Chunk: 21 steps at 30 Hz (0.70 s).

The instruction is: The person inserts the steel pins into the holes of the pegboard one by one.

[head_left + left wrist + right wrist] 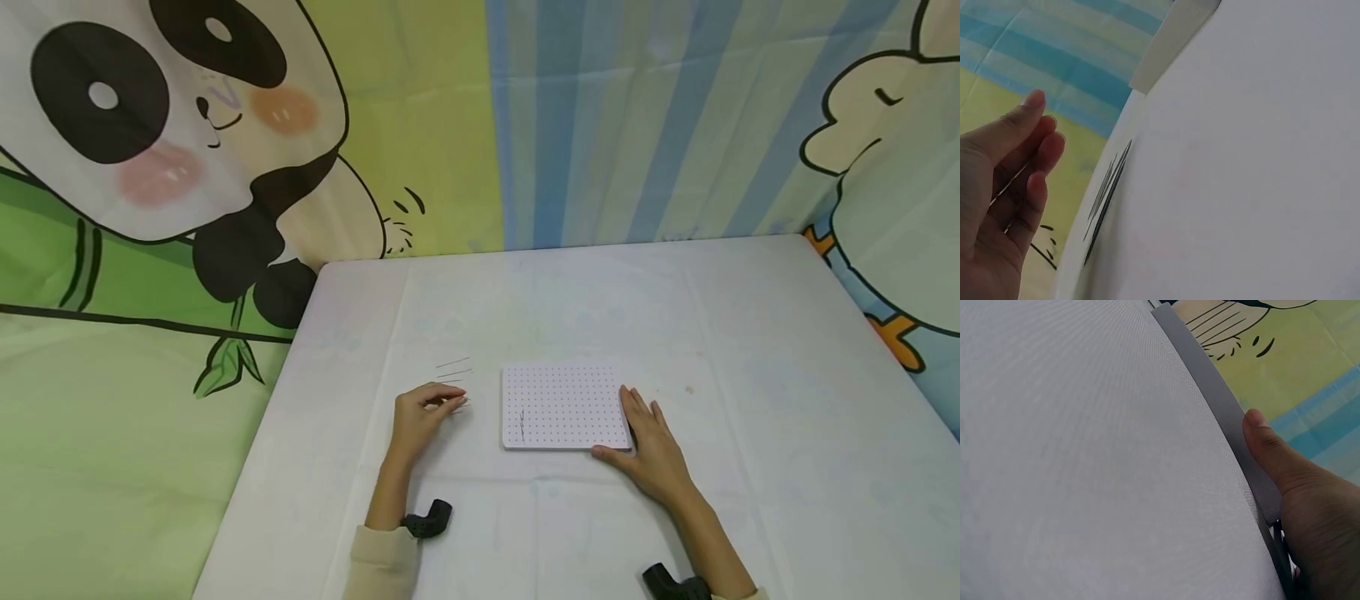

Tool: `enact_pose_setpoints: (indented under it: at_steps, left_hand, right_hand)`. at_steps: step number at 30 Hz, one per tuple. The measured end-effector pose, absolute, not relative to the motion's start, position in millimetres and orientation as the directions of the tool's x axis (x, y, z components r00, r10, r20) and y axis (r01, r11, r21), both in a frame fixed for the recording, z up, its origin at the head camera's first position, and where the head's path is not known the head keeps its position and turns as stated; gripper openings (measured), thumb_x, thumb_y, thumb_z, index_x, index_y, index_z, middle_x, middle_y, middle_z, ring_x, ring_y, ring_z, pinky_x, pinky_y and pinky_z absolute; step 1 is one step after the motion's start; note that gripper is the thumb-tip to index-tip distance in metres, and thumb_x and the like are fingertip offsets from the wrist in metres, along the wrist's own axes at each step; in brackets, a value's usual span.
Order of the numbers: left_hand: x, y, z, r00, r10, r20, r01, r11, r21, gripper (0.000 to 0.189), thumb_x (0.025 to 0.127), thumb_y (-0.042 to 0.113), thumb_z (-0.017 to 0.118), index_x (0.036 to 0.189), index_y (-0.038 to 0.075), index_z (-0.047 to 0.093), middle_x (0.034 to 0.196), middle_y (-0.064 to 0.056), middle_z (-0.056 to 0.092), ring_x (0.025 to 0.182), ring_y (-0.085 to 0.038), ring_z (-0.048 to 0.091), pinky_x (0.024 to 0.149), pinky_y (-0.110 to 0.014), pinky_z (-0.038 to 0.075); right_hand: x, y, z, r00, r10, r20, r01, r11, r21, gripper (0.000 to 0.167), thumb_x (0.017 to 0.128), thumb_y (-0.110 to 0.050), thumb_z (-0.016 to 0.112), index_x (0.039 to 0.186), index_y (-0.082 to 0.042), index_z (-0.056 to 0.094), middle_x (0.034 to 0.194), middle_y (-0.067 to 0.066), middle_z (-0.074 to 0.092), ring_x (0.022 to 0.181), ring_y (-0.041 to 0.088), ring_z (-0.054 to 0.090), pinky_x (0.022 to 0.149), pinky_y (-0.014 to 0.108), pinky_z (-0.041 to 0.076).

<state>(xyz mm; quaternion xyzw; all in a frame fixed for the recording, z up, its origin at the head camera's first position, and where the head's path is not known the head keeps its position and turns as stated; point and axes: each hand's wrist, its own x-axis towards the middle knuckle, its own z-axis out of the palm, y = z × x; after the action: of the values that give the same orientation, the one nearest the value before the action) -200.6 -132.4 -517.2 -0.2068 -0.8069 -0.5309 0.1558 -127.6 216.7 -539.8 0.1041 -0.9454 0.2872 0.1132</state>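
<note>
One right hand [652, 454]: unclenched, against near-right corner of white board [566, 396], apparently steadying it.
Left hand [420, 417]: loosely bent, nothing visibly held.
Dark pins [1108, 203]: left of board, presumably for easy reach.

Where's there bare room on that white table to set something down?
Free: the white table behind the dotted board, and its stretch right of the right hand. Crowded: left of the board, where the left hand is beside thin dark sticks.

White-topped table [600, 300]; behind it printed backdrop [427, 108], panda [187, 108] left, blue stripes [557, 125] right.
</note>
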Motion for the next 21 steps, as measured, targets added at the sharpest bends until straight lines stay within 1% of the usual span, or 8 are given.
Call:
enact_pose_setpoints:
  at_steps: [4,7,9,12,16,21]
  left_hand:
    - [-199,-147,-520,-0.872,0.18,0.454,0.48,0.495,0.724,0.008,0.074,0.013,0.078,0.08,0.016,0.074,0.077,0.009,0.067,0.06,-0.007,0.052,0.051,-0.019,0.042]
    - [-198,-152,-524,-0.883,0.213,0.417,0.462,0.545,0.7,0.008,0.073,0.014,0.079,0.078,0.018,0.074,0.077,0.014,0.066,0.063,-0.004,0.051,0.051,-0.019,0.043]
    - [-198,-154,-527,-0.887,0.228,0.402,0.458,0.555,0.695,0.008,0.073,0.014,0.079,0.078,0.018,0.074,0.078,0.015,0.065,0.068,-0.004,0.054,0.055,-0.02,0.046]
    - [-199,-155,-530,-0.886,0.243,0.395,0.461,0.568,0.682,0.008,0.072,0.015,0.079,0.078,0.017,0.073,0.079,0.015,0.063,0.074,-0.004,0.055,0.059,-0.02,0.047]
    - [-201,-155,-533,-0.88,0.261,0.396,0.47,0.59,0.656,0.008,0.072,0.017,0.079,0.078,0.017,0.073,0.079,0.015,0.061,0.073,-0.005,0.052,0.058,-0.02,0.045]
    - [-204,-155,-536,-0.876,0.273,0.396,0.479,0.583,0.657,0.007,0.073,0.017,0.078,0.077,0.016,0.073,0.078,0.014,0.061,0.074,-0.005,0.054,0.06,-0.02,0.047]
  right_hand:
    - [-127,217,-541,-0.954,-0.128,0.271,-0.256,0.818,-0.515,0.105,0.069,-0.05,0.075,0.143,0.003,0.023,0.143,0.025,0.031,0.133,0.036,0.026,0.111,0.042,0.008]
    - [-128,217,-541,-0.956,-0.129,0.264,-0.252,0.82,-0.514,0.105,0.069,-0.051,0.075,0.144,0.003,0.023,0.143,0.025,0.03,0.133,0.036,0.025,0.111,0.042,0.008]
    - [-127,217,-542,-0.957,-0.131,0.259,-0.252,0.818,-0.517,0.106,0.069,-0.051,0.075,0.144,0.003,0.022,0.143,0.025,0.03,0.133,0.036,0.025,0.111,0.041,0.007]
    - [-127,217,-541,-0.956,-0.133,0.26,-0.254,0.815,-0.52,0.106,0.069,-0.051,0.075,0.144,0.003,0.022,0.143,0.025,0.03,0.133,0.037,0.025,0.111,0.042,0.007]
    - [-128,218,-541,-0.954,-0.134,0.269,-0.26,0.816,-0.517,0.106,0.069,-0.051,0.075,0.144,0.003,0.023,0.143,0.025,0.03,0.133,0.037,0.025,0.111,0.041,0.006]
    - [-129,218,-541,-0.951,-0.135,0.277,-0.265,0.818,-0.51,0.106,0.069,-0.051,0.075,0.144,0.003,0.022,0.143,0.026,0.03,0.133,0.037,0.025,0.111,0.041,0.006]
